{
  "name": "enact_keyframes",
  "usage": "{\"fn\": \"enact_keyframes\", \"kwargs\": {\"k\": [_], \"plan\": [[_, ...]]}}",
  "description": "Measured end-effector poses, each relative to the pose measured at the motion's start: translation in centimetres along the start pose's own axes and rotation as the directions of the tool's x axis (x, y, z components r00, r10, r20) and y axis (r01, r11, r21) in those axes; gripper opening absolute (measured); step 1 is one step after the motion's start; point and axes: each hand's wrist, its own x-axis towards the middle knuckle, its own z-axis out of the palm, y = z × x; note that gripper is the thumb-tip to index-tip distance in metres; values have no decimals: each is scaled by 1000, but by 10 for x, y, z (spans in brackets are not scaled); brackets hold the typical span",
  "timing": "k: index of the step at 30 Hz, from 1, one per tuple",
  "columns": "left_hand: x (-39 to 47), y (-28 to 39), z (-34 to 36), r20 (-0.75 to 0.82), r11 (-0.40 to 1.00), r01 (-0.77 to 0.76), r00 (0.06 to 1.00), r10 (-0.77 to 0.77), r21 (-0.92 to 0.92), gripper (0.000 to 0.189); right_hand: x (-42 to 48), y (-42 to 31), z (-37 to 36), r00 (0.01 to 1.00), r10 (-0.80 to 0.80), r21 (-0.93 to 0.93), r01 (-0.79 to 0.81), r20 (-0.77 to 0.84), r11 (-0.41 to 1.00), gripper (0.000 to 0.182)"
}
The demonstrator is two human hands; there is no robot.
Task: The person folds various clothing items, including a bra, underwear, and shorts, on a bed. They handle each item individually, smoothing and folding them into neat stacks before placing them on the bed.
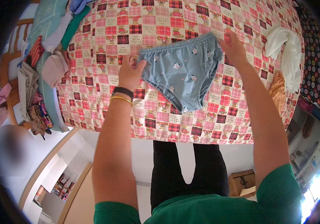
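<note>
A pair of blue-grey underpants (181,70) with small flower prints and a gathered waistband lies spread on the patchwork-print bed cover (160,26), waistband towards the far side. My left hand (132,70), with a dark band and a gold bangle at the wrist, has its thumb and fingers on the left end of the waistband. At the right end, my right hand (231,46) touches or sits close beside the edge of the cloth, its fingers partly spread and blurred; whether it pinches the fabric cannot be told.
Crumpled clothes, among them a pale pink garment (55,68) and a beige one (28,78), are piled along the left side. A white cloth (290,61) and an orange cloth (278,89) lie at the right. An open cardboard box (242,182) stands on the floor.
</note>
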Motion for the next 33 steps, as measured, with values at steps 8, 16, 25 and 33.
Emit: {"fn": "enact_keyframes", "kwargs": {"k": [8, 16, 25, 33], "plan": [[-35, -35, 15, -80, 986, 98, 991, -109, -134, 39, -43, 18, 15, 972, 170, -109, -154, 161, 982, 33], [-67, 17, 42, -142, 819, -431, 847, 511, 380, 43, -64, -31, 20, 947, -266, -226, 223, -181, 948, 37], [-49, 12, 106, 76, 717, -331, 928, 364, 614, 70, -85, -43, 71, 901, -388, -300, 431, 195, 851, 60], [-47, 21, 102, 98, 720, -333, 932, 348, 609, 70, -89, 24, 15, 934, -336, -178, 313, -123, 933, 51]]}}
